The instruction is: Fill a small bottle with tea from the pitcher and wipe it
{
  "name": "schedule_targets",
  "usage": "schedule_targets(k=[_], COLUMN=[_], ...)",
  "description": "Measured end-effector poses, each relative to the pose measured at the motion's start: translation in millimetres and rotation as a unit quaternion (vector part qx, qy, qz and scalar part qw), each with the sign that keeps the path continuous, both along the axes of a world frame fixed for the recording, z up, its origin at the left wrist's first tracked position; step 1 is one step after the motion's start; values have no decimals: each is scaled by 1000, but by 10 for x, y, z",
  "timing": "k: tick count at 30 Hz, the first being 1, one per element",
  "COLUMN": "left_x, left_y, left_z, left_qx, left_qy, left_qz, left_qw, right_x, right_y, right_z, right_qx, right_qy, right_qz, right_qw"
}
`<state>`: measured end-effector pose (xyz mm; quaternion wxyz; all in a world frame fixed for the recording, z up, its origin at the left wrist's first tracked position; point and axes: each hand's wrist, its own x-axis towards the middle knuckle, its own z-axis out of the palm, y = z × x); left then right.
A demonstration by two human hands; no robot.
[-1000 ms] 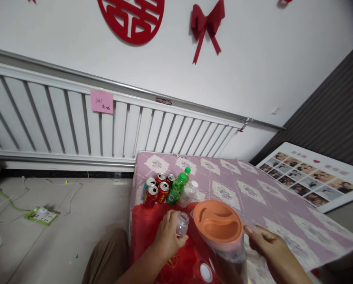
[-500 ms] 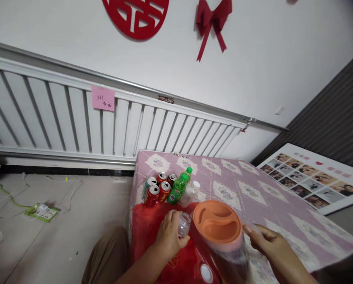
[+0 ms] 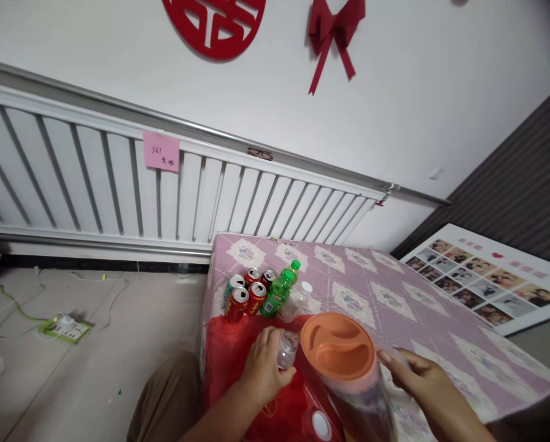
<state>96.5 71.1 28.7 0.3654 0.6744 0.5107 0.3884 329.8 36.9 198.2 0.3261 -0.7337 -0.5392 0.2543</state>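
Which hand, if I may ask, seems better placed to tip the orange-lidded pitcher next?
Probably the right hand: it holds the pitcher, whereas the left hand is occupied with the small clear bottle.

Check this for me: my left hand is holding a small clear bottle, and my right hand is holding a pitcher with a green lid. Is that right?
Not quite: the lid is orange, not green, as the head view shows. The rest stands: your left hand holds a small clear bottle, and your right hand holds the pitcher.
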Motion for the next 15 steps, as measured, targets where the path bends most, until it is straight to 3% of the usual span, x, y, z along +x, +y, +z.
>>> schedule_targets(k=[15], left_x=[-5], left_y=[-2], left_z=[25], left_qx=[4], left_qy=[4], left_qz=[-5], left_qw=[1000], right_x=[-40], right_y=[-45], right_z=[89], right_qx=[7], right_qy=[3], right_qz=[-3], right_qw=[1000])
